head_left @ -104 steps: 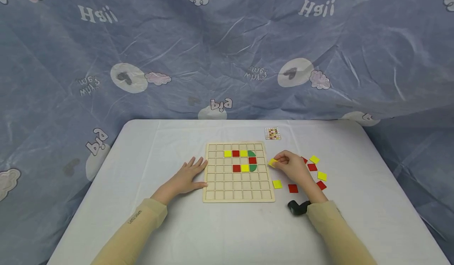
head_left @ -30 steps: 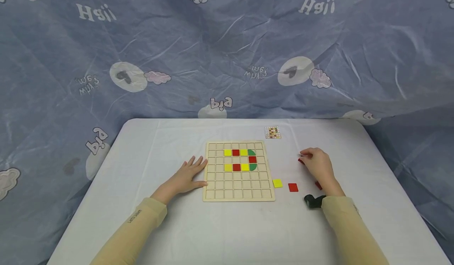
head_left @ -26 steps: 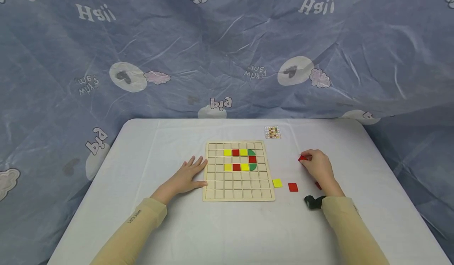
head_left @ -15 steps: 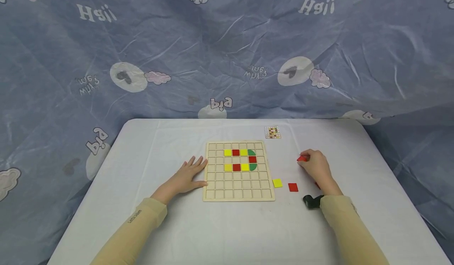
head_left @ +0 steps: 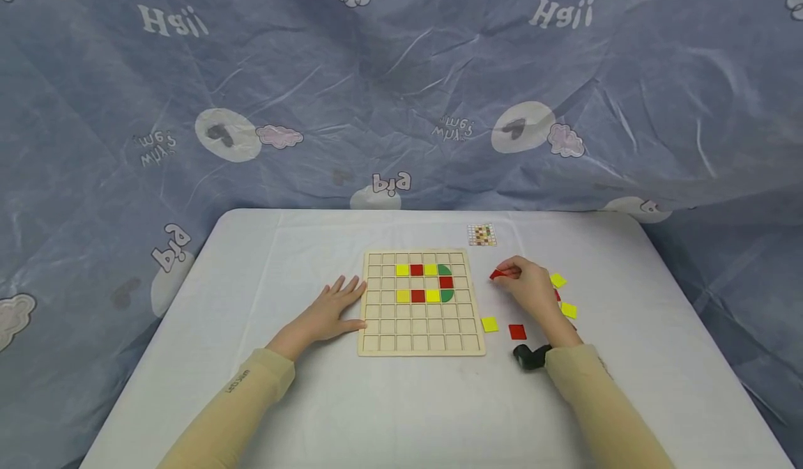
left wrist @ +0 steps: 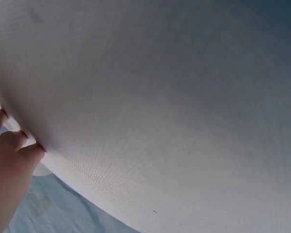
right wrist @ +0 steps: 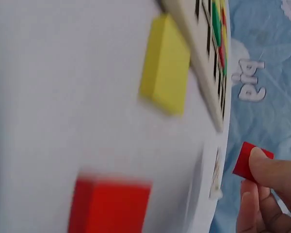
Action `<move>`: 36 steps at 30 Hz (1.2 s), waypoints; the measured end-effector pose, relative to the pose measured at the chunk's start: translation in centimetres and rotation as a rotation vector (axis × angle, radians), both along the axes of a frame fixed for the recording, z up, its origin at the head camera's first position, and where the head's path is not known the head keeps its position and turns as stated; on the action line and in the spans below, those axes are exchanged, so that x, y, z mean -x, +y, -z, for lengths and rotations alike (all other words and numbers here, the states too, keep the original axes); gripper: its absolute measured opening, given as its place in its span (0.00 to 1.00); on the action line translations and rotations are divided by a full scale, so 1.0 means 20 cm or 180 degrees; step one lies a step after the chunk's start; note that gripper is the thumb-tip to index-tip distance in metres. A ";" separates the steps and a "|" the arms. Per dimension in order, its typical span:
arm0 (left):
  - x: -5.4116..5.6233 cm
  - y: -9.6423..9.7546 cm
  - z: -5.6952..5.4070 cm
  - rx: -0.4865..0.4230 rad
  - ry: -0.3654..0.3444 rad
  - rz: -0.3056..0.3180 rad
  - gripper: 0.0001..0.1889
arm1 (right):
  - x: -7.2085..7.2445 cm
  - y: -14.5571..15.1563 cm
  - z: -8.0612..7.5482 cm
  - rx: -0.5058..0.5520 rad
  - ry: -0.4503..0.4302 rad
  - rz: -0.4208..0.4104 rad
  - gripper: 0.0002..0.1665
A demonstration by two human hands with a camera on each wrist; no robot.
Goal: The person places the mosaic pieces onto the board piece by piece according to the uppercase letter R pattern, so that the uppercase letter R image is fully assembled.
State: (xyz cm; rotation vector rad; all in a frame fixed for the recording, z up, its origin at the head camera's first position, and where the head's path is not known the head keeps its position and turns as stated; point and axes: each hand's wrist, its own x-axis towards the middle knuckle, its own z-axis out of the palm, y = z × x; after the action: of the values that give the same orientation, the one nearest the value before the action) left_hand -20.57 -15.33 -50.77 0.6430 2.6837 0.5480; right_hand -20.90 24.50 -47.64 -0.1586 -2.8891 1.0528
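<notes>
Head view: the left hand (head_left: 326,314) lies released, fingers spread, fingertips touching the side of the board (head_left: 420,327) that faces the left edge of the surface (head_left: 314,246). A sideways push there could slide the board and jog its seated tiles. The right hand (head_left: 527,284) pinches the red tile (head_left: 496,274) between the board and the surface's right edge. The black object (head_left: 529,357) at that wrist sits low near the loose red tile (head_left: 517,332), so a dragging wrist might sweep it away. The card (head_left: 482,235) lies near the far edge, safe unless a sleeve brushes it.

Left wrist view: only part of the hand shows, and I cannot tell how hard it presses; too light a touch might let the board shift.

Right wrist view: the thumb covers part of the held tile, which is tilted; a weak pinch could let it twist or drop. The yellow tile (right wrist: 165,68) lies just beside the board, where a knock might wedge it against the rim
</notes>
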 end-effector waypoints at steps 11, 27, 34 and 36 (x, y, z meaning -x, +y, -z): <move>-0.01 -0.01 -0.02 -0.0084 0.0007 0.0028 0.45 | 0.06 -0.44 -0.03 0.0279 0.0061 -0.0660 0.08; -0.01 0.00 -0.01 -0.0043 0.0061 0.0054 0.45 | 0.14 -0.71 0.03 0.0354 -0.0056 -0.0893 0.05; -0.01 0.00 -0.01 -0.0068 0.0048 0.0036 0.44 | 0.13 -0.75 0.06 0.0234 0.0055 -0.1016 0.04; 0.00 0.00 0.00 -0.0074 0.0059 0.0047 0.44 | 0.13 -0.76 0.06 0.0166 0.0076 -0.1028 0.05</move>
State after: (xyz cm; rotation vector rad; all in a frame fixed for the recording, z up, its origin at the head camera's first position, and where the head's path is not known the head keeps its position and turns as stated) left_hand -20.48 -15.42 -50.68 0.6770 2.6915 0.5730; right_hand -23.48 9.27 -48.86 0.3270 -2.9306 1.1639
